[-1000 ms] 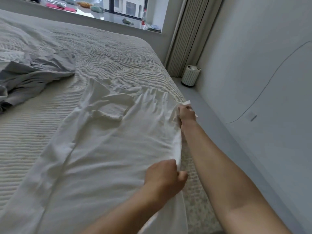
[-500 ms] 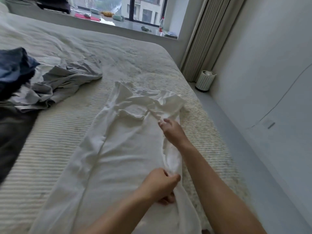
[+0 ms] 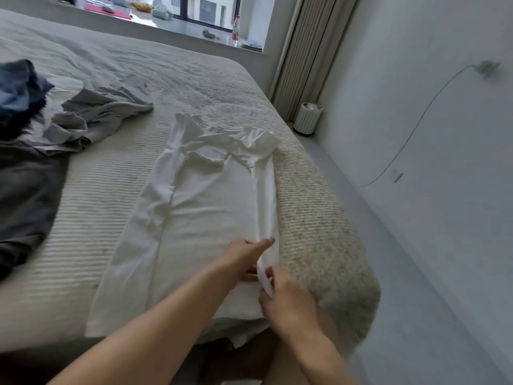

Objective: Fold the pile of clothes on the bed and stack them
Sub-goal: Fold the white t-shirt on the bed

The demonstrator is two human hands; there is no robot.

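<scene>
Right grip (image 3: 288, 298): fingers curled, pinching the folded right edge of the white garment (image 3: 205, 218) near its lower hem. Left grip (image 3: 244, 259): flat on the cloth just beside the same fold, fingers extended and relaxed, one finger pointing along the crease; it clasps nothing.

The white garment lies lengthwise on the bed (image 3: 111, 195), close to the bed's right edge, with both long sides turned inward and its rumpled collar end farthest from the person. The lower hem hangs slightly over the near edge of the bed.

On the left of the bed, well apart from the white garment, lie a crumpled grey garment (image 3: 94, 118), a dark blue garment (image 3: 19, 90) and a dark grey garment (image 3: 25, 201).

A white ribbed bin (image 3: 307, 118) stands on the floor beside the curtain (image 3: 308, 51).
</scene>
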